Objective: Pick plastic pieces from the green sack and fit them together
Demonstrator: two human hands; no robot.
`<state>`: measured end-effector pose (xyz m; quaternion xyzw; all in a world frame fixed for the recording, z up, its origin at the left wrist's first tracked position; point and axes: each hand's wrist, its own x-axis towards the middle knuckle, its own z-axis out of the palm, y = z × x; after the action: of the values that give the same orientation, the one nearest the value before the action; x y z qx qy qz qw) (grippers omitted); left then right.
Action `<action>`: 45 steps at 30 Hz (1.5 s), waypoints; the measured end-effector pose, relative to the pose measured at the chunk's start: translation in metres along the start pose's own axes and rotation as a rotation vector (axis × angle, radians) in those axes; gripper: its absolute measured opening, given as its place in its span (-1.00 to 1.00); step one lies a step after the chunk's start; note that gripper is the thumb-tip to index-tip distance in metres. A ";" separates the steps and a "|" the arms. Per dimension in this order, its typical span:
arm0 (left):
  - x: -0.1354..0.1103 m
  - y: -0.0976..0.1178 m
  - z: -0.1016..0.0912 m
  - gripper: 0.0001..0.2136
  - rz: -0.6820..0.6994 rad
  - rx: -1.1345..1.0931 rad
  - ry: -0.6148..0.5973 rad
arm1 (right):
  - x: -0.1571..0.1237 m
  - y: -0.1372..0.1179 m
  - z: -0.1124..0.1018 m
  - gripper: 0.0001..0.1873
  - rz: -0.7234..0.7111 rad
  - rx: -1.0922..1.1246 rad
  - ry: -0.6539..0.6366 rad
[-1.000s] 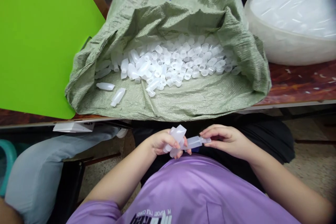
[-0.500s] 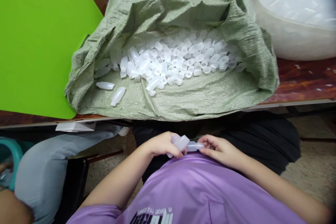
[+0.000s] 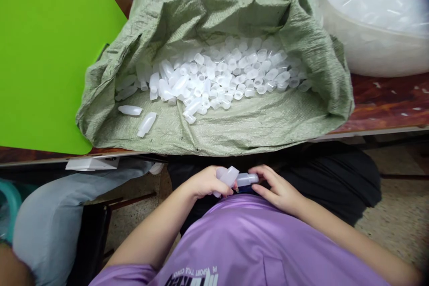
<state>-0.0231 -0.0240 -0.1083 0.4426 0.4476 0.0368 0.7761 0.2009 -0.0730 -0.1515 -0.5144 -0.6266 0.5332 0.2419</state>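
Just above my lap, my left hand point(image 3: 212, 183) is closed around several small translucent white plastic tubes. One squeeze tube point(image 3: 229, 176) slants up over its thumb and index finger. Another tube point(image 3: 246, 179) sticks out sideways towards my right hand, with a narrower end piece on it. My right hand point(image 3: 278, 190) is beside that end, its thumb and index finger spread on either side of it. Whether a fingertip still touches the tube is hard to tell. In front of me, many loose tubes point(image 3: 181, 85) and short pieces lie in the mouth of a green woven sack point(image 3: 248, 129).
A bright green board point(image 3: 50, 62) is at the left of the table. On the right stands a large whitish tub point(image 3: 372, 49) full of clear plastic pieces. A person's leg in light jeans point(image 3: 50, 223) and a teal basket point(image 3: 11, 208) are at lower left.
My right thumb and index finger have spread apart from their pinch on the tube's end. The left hand keeps its tubes. The whole view has shifted slightly.
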 end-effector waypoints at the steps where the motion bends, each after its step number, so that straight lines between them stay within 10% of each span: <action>1: 0.000 0.000 0.000 -0.78 0.000 0.005 -0.006 | 0.001 0.000 0.000 -0.59 -0.011 -0.042 -0.015; 6: 0.002 -0.002 0.001 -0.78 -0.008 0.067 0.017 | 0.007 0.002 0.004 -0.34 0.212 -0.062 -0.048; 12: 0.002 -0.004 -0.001 -0.77 -0.024 -0.069 -0.023 | 0.008 0.000 -0.008 -0.66 -0.186 -0.253 -0.040; 18: 0.004 -0.009 0.003 -0.78 -0.060 -0.076 0.016 | 0.015 0.005 0.018 -0.51 0.115 0.095 -0.044; 27: 0.011 0.000 0.008 -0.80 -0.057 0.107 0.153 | 0.018 0.013 0.031 -0.47 0.201 0.015 0.009; 34: 0.033 0.012 0.003 -0.88 0.196 0.536 0.406 | 0.026 0.005 -0.009 -0.63 0.193 -0.306 0.076; 39: 0.034 0.007 0.006 -0.72 0.298 0.310 0.493 | 0.016 -0.065 -0.062 -0.78 -0.088 -0.344 -0.395; 45: 0.019 0.007 0.016 -0.67 0.120 -0.228 0.271 | 0.080 -0.134 -0.097 -0.78 -0.321 -0.937 0.416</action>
<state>0.0022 -0.0218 -0.1130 0.3685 0.5138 0.1928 0.7504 0.2038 0.0531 -0.0178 -0.5596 -0.8071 0.0397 0.1841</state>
